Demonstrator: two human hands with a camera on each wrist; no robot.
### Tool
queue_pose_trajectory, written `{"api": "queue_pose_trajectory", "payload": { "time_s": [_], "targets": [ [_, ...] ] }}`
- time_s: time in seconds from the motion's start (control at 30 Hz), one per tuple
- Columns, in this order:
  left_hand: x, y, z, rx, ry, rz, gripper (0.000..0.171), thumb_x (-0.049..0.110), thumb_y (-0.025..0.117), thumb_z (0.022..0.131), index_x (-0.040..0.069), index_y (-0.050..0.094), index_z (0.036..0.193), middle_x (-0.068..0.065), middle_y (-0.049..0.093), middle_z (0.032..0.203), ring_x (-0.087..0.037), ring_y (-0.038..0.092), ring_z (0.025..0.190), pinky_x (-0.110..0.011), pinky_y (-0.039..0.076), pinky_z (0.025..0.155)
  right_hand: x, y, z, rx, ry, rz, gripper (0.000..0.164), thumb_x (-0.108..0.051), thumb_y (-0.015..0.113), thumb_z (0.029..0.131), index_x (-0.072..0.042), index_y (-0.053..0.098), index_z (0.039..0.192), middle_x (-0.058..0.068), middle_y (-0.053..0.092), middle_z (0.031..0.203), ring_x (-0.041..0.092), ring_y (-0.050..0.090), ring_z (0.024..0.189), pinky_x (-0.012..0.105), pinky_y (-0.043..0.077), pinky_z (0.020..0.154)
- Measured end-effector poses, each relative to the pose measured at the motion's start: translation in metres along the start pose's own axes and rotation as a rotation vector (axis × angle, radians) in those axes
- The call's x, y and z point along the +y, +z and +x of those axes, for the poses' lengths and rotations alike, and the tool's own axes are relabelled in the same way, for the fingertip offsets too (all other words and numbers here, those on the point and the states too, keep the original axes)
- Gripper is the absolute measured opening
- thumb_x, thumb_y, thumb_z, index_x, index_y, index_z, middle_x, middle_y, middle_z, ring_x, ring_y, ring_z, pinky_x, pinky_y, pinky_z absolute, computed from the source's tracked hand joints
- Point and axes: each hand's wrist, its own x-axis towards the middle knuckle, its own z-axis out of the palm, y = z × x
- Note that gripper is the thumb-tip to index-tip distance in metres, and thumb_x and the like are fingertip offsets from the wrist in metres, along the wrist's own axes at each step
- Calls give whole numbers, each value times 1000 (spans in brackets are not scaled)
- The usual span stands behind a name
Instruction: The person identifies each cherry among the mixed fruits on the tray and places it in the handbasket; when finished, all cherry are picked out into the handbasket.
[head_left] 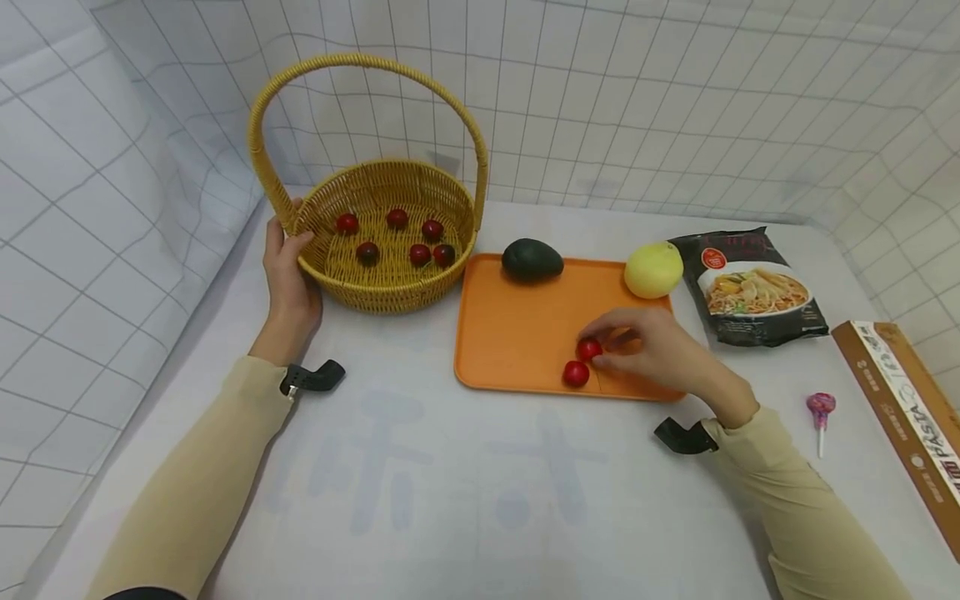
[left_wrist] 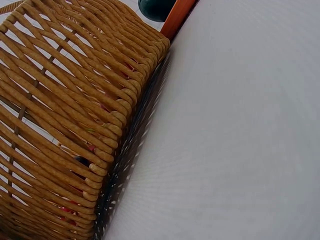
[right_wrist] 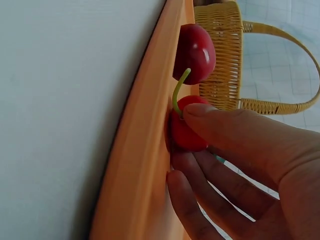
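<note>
Now left hand (head_left: 291,279) grips the basket (head_left: 378,300), right hand (head_left: 651,343) pinches a cherry (head_left: 588,348), and its smooth skin could slip it into the second cherry (head_left: 575,374)!

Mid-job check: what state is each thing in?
Basket: upright, holding six cherries
Left hand: gripping basket
Right hand: pinching a cherry
Tray: lying flat
Other tray cherry: loose
Avocado: whole
Yellow fruit: whole
Noodle packet: lying picture-up
Pasta box: lying down, closure unclear
Lollipop: lying down
</note>
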Motion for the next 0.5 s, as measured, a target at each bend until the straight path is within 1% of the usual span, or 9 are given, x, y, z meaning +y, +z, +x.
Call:
{"api": "queue_pose_trajectory", "payload": {
  "time_s": [0.1, 0.23, 0.37, 0.5],
  "targets": [
    [0, -1, 0, 1, 0, 3, 50, 13, 54, 100, 22, 54, 149, -1, 51, 150, -19, 45, 143, -32, 32, 121, -1, -1, 1, 33, -6, -33, 32, -7, 84, 89, -13, 77, 119, -3, 77, 111, 16, 70, 100, 45, 60, 92],
    [0, 0, -1, -2, 2, 8, 50, 14, 54, 100, 22, 54, 149, -2, 51, 150, -20, 45, 144, -32, 31, 122, -6, -8, 7, 87, -5, -73, 31, -4, 85, 87, -11, 78, 117, -1, 78, 106, 19, 71, 98, 46, 61, 89],
    [0, 1, -1, -9, 2, 11, 51, 15, 53, 101, 22, 52, 151, -1, 51, 151, -19, 44, 144, -32, 30, 122, -15, -13, 21, 120, 10, -90, 29, -7, 84, 88, -14, 77, 115, -2, 77, 104, 17, 71, 99, 45, 61, 90],
    [1, 1, -2, -11, 3, 14, 51, 15, 52, 101, 22, 52, 151, -2, 49, 152, -19, 44, 145, -32, 30, 123, -30, -12, 41, 136, 2, -70, 27, -11, 82, 90, -15, 77, 116, -2, 77, 105, 15, 71, 101, 43, 61, 92]
  ]
}}
